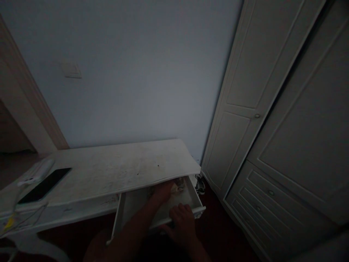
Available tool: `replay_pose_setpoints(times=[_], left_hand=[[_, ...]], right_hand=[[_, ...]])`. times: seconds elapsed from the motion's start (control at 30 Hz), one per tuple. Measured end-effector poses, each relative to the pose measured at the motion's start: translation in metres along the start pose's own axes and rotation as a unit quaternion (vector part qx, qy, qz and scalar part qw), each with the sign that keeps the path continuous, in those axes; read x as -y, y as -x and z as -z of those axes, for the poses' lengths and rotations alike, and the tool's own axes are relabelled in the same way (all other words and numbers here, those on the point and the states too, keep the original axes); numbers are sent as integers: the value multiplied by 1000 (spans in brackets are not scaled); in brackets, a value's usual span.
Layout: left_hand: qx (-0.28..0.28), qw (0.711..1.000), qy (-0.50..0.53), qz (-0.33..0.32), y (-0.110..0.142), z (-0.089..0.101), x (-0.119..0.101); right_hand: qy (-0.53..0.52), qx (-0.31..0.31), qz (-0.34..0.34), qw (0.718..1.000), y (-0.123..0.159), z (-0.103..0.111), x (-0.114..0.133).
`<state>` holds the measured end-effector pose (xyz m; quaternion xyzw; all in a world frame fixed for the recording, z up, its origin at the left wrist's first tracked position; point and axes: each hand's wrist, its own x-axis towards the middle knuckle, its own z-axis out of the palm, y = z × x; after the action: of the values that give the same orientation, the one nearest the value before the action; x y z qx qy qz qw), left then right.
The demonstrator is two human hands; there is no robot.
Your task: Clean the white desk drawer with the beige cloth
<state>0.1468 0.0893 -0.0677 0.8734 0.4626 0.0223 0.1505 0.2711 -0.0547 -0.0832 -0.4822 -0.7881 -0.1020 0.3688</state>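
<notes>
A white drawer (133, 207) is pulled out from under the white desk (117, 163). My left hand (162, 191) reaches inside it, toward the back right. Beside that hand lies a pale, crumpled-looking item (176, 187), too dim to name; whether I touch it does not show. The fingers of my left hand are mostly hidden in shadow. My right hand (182, 220) is closed over the drawer's front edge, fingers on the inner side and thumb outside.
At the desk's left lie a black tablet or large phone (45, 185) and a white object (38, 171) with a cable. A white wardrobe (237, 127) stands to the right. Shoes (200, 185) sit on the dark red floor (215, 225) beyond the drawer. A switch (71, 70) is on the wall.
</notes>
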Motion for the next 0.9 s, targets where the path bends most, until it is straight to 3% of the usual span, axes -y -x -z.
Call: replay_pose_setpoints(times=[0.1,0.2,0.33,0.5,0.6,0.73,0.9], left_hand=[[6,1000,-12,-5,6,-3,-23],[30,998,-17,-51,25,-1,-26],[61,992,-6,-113,52,7,-9],[56,990,35,-128,79,19,20],[69,993,42,-90,96,27,35],[56,998,-7,39,114,29,53],[5,990,-26,136,113,21,69]], right_hand=[[-13,-10,3,1000,2,-3,-1],[-9,-8,4,1000,2,-4,-1],[-1,-15,2,1000,-1,-1,-1],[-6,-28,-2,1000,-1,-1,-1],[-5,-19,-2,1000,0,-2,-1],[3,-13,10,1000,1,-1,-2],[18,-7,11,1000,-2,1,-2]])
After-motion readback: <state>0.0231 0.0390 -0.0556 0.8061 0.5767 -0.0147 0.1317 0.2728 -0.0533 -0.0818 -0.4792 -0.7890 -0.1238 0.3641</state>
